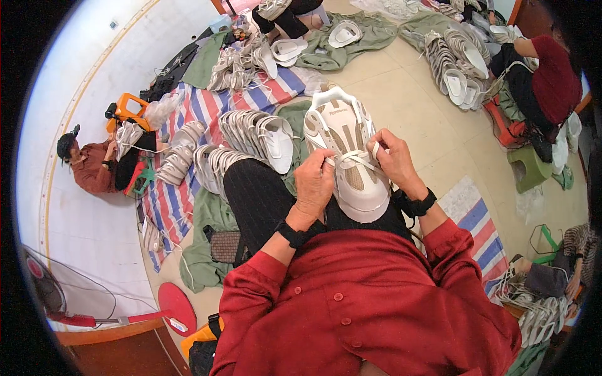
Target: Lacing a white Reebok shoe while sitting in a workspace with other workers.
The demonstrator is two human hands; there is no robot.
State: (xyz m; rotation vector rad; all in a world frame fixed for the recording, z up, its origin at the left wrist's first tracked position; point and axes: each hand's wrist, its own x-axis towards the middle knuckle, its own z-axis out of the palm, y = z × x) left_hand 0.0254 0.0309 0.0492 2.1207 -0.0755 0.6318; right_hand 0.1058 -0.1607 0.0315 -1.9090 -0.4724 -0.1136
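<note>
A cream shoe upper (364,202) with beige mesh panels rests across my thighs, its rounded toe toward me and its tongue and collar pointing away. A cream lace (352,158) crosses over its throat. My left hand (312,187) pinches the lace at the left side, with the fingers bent and closed. On the right, my right hand (399,164) grips the lace between thumb and fingers, a little above the upper's edge. The lace's loose ends are mostly hidden behind my hands.
Stacked shoe uppers (279,145) stand beside my left knee on a striped sheet (189,216) and green cloth. Other people (94,164) work with uppers around the room. A red round base (175,308) lies at lower left, and a green stool (530,169) stands at right.
</note>
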